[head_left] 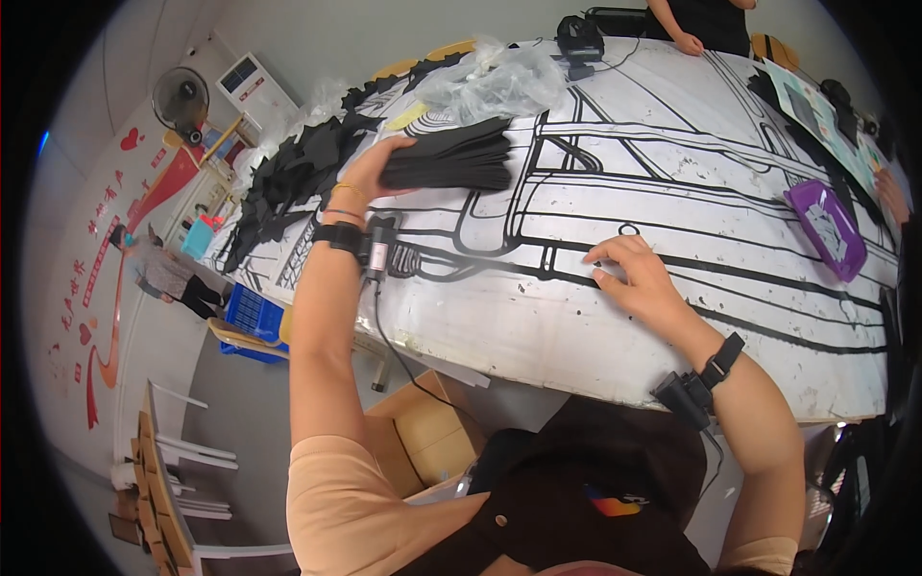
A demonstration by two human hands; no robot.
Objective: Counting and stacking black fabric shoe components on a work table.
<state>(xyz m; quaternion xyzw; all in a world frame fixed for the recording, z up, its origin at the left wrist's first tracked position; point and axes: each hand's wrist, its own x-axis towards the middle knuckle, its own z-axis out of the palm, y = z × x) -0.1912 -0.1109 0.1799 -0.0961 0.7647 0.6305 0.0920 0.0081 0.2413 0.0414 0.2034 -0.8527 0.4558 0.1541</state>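
My left hand (370,168) is closed on the left end of a thick stack of black fabric pieces (451,158) on the table. The layered edges of the stack fan out at its right end. Over the table's front half, my right hand (634,276) has its fingers loosely bent, with thumb and forefinger a little apart and nothing plain between them. A small ring shape (628,229) lies just beyond its knuckles. Both wrists carry black strapped devices with cables.
Loose black pieces (298,168) are heaped at the table's left, beside clear plastic bags (499,84). At right sits a purple basket (828,230). A person (706,24) stands across the white table with black line drawings (461,331). Below is an open cardboard box (427,432).
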